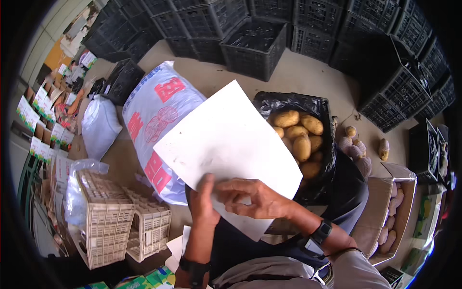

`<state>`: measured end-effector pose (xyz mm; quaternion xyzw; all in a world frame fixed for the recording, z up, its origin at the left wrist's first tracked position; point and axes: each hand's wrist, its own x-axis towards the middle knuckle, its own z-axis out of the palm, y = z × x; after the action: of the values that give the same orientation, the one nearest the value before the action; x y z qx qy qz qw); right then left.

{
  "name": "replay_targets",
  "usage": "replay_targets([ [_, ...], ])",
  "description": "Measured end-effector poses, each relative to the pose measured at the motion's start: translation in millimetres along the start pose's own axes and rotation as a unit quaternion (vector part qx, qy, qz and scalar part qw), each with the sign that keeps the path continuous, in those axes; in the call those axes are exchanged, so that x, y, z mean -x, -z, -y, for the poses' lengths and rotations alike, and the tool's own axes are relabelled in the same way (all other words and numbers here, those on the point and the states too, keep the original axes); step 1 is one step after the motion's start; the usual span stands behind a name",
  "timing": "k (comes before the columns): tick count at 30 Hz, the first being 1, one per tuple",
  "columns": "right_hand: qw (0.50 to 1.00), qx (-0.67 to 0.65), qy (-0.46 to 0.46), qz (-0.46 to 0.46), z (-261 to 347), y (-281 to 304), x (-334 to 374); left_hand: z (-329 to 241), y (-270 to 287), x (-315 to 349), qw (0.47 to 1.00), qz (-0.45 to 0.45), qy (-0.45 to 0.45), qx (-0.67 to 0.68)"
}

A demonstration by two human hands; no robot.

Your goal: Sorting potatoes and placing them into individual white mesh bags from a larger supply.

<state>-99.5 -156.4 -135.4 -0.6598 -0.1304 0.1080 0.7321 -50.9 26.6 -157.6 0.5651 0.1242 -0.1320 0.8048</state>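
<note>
A large white sheet (231, 130), like thin card with a few small dark specks, is held tilted above my lap. My left hand (204, 204) grips its lower left edge, thumb on the upper face and the other fingers hidden behind. Over the lower part of the sheet lies my right hand (252, 200), fingers bent and index finger reaching left, with a gap above the thumb and nothing visible in it. Just past the sheet's right edge stands a black crate (329, 108) lined with black plastic, holding several potatoes (301, 147).
A big white sack (166, 113) with red print lies beyond the sheet. Beige plastic crates (108, 224) stand at left near a smaller white sack (100, 126). Black crates (255, 48) line the back. Net-wrapped potatoes (364, 166) lie right, beside a cardboard box (368, 214) of more.
</note>
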Motion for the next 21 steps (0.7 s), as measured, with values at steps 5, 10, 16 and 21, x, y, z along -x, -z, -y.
replay_targets([
  [5, 0.998, -0.047, -0.017, -0.042, -21.0, 54.6, 45.7, -51.1, 146.3, 18.3, 0.995, -0.058, -0.037, 0.076],
  [10, 0.799, 0.395, -0.195, -0.410, -89.6, 161.4, 70.7, -49.6, 309.8, 70.6, 0.969, -0.223, -0.076, -0.073],
  [16, 0.715, 0.477, -0.309, -0.408, -153.4, 193.2, 86.7, 18.2, 411.3, 126.0, 0.661, -0.301, 0.037, -0.687],
  [21, 0.683, 0.491, -0.328, -0.430, -197.8, 179.7, 76.4, 61.9, 348.3, 97.8, 0.780, -0.287, -0.111, -0.545],
])
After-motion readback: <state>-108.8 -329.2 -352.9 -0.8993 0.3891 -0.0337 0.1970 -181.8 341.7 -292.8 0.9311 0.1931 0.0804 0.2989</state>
